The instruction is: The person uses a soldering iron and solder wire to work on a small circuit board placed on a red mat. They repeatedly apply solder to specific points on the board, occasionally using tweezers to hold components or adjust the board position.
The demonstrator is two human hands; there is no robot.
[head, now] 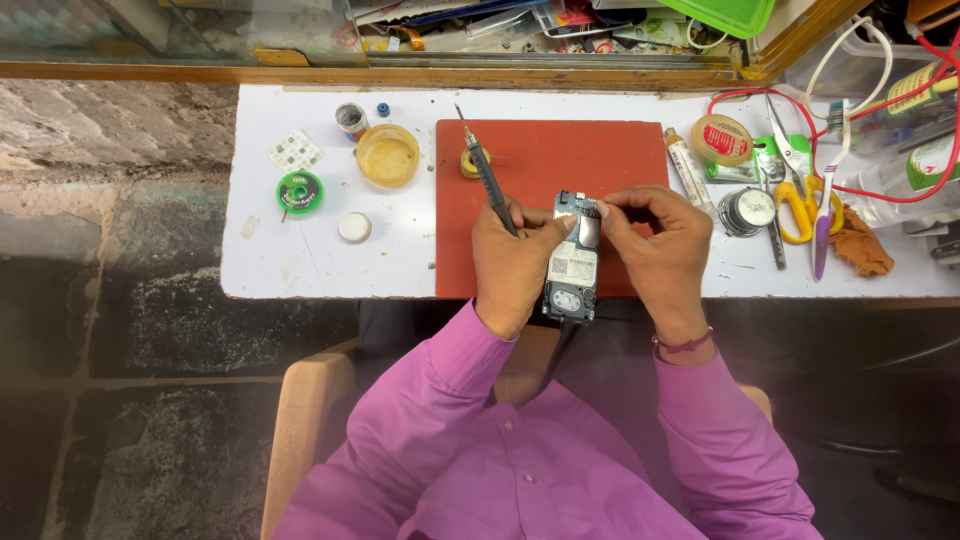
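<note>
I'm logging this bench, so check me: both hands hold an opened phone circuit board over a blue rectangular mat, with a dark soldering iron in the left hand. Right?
Not quite: the head view shows the rectangular mat is red, not blue. The rest stands: the left hand and right hand hold the opened phone circuit board over it, with the dark soldering iron in the left.

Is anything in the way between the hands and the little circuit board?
Nothing visible. The left hand and right hand both touch the circuit board directly, above the red mat. The left hand also holds a soldering iron.
</note>
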